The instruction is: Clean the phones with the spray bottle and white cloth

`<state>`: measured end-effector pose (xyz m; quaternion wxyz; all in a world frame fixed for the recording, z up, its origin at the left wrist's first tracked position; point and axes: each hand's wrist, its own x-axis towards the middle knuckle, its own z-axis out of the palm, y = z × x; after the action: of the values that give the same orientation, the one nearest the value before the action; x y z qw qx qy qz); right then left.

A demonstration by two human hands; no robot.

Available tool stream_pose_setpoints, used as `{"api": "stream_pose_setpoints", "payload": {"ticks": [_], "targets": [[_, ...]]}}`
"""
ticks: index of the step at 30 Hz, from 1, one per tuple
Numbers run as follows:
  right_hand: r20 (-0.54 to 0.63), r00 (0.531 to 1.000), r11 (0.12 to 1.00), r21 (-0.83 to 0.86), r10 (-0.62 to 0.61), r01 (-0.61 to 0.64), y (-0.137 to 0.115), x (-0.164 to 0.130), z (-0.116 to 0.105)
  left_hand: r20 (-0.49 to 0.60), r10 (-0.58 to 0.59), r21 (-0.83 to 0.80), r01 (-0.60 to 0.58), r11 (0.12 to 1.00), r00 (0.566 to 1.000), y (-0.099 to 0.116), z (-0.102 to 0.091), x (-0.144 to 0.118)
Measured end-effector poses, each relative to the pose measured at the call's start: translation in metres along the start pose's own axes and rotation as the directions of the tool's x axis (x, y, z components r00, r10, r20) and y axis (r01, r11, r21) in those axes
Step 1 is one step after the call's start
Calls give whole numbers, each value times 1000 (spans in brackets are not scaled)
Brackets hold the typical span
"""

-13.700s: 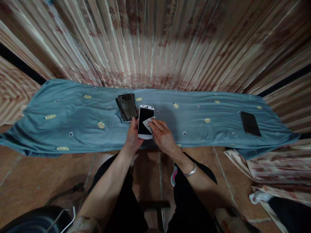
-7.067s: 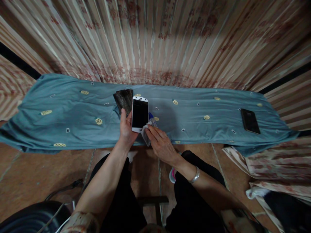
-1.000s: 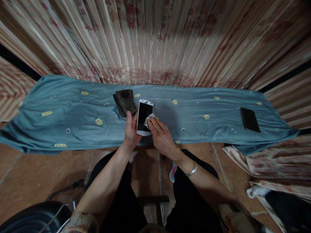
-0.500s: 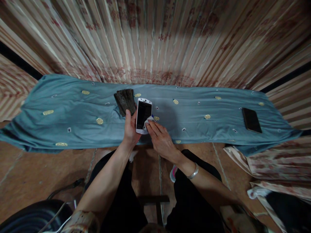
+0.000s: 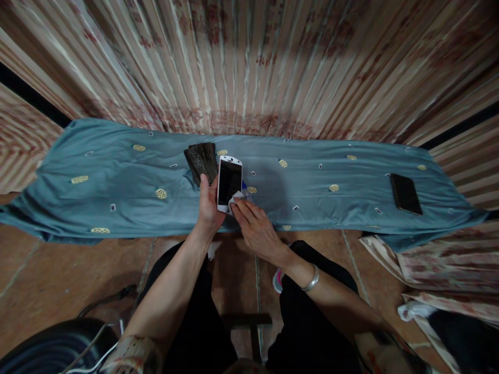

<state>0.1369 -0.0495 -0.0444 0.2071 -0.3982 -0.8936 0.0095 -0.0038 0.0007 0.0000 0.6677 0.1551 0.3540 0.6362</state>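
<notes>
L hand (image 5: 210, 208) is holding the white phone (image 5: 230, 182), its fingers clamped on it, though most of them are hiding behind the phone & only the thumb is showing clearly, sticking up just L of the phone's edge. Screen is facing up twd the person & looking dark. R hand (image 5: 259, 234) is pinching a white tissue (image 5: 235, 198), fingers closing together on it, & the tissue is touching the lower R part of the screen. So the phone is sitting btwn the two sets of fingers, w/ the R fingertips right by its bottom R corner.

Just beyond the R fingers, by the phone's R edge, a blue-and-clear bit (image 5: 244, 185) is peeking out (too small to tell what). Just beyond the L thumb, a pile of dark phones (image 5: 200, 161) is lying fanned & overlapping; can't tell how many. Another dark phone (image 5: 406, 194) is lying alone, well apart to the R of the R fingers.

All around the fingers, a blue cloth (image 5: 304, 176) w/ yellow motifs is covering the long surface. Past its far edge, a pleated curtain (image 5: 249, 67) is hanging. Behind the R fingers, a silver bracelet (image 5: 312, 280) is circling the R wrist. Nearer the person, well below the L fingers, a black round thing (image 5: 58, 343) is standing on the tiled floor (image 5: 89, 265) w/ pale cables (image 5: 95, 350) running over it.
</notes>
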Motion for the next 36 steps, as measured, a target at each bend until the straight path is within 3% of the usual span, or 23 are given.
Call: {"api": "stream_pose_setpoints", "payload": {"ticks": [20,36], "targets": [[-19,997,997,1,-71,71,-4,1,-3,-45,-24,16,25,1000,999,-3,5,-4],[-28,998,998,5,65,-65,9,13,-10,-20,-152,-11,152,988,988,-11,11,-13]]}}
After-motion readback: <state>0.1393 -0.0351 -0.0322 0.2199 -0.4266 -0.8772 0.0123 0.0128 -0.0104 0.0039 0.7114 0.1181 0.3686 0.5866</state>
